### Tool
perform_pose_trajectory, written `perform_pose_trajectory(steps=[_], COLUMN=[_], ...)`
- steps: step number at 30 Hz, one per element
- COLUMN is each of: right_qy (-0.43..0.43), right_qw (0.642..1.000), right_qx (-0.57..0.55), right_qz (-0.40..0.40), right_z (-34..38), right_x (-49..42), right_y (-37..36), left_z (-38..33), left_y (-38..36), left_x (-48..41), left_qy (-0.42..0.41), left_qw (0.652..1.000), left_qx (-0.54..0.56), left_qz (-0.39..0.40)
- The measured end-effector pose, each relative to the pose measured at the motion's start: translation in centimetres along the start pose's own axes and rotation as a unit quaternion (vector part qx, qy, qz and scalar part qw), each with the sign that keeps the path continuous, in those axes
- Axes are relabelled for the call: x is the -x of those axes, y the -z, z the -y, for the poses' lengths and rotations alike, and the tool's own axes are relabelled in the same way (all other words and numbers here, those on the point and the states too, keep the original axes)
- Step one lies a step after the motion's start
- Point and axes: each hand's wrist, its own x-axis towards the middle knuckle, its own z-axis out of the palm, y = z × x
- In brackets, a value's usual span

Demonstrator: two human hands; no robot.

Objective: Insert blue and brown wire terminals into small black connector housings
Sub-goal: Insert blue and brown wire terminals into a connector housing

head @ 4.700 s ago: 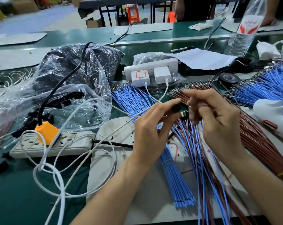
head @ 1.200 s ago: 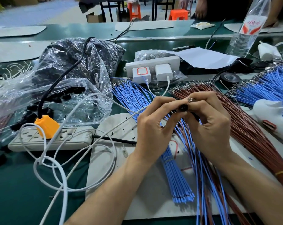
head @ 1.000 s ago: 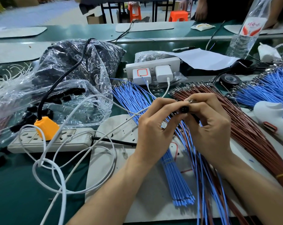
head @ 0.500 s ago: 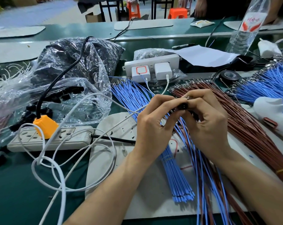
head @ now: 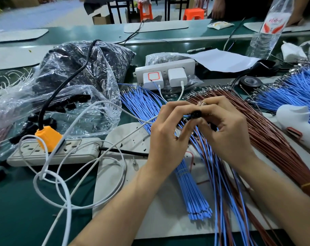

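A small black connector housing is pinched between the fingertips of my left hand, held above the table's middle. My right hand meets it from the right, its fingers curled round a bunch of blue and brown wires that hang down toward me; a metal terminal shows at its thumb tip. A bundle of blue wires lies behind my left hand. A fan of brown wires lies to the right. More black housings sit inside a clear plastic bag.
A white power strip with an orange plug and looped white cables lie at the left. A second strip with two chargers stands behind. A white tool, black tape roll and water bottle are at the right.
Over the last second my hands have stayed together on the housing with only slight finger shifts. Earlier they were a little apart, then the right hand closed in on the housing.
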Motion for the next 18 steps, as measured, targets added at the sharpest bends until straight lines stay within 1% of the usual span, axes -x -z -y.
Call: perform_pose_trajectory(steps=[4, 7, 12, 18], right_qy=[-0.064, -0.072, -0.096, -0.112], right_qw=[0.996, 0.993, 0.969, 0.952], right_qx=[-0.057, -0.092, -0.229, -0.281], right_qz=[0.000, -0.003, 0.017, 0.045], right_z=[0.4, 1.1, 2.2, 1.9], right_x=[-0.4, -0.4, -0.7, -1.1], right_y=[0.8, 1.2, 1.8, 2.2], left_z=[0.5, 0.6, 0.7, 0.6], left_y=[0.2, 0.1, 0.0, 0.0], left_x=[0.0, 0.1, 0.0, -0.1], left_qy=[0.010, 0.013, 0.021, 0.039], left_qw=[1.000, 1.000, 0.999, 0.999], left_qx=[-0.023, -0.018, -0.016, -0.006], left_qz=[0.001, 0.006, 0.022, 0.019])
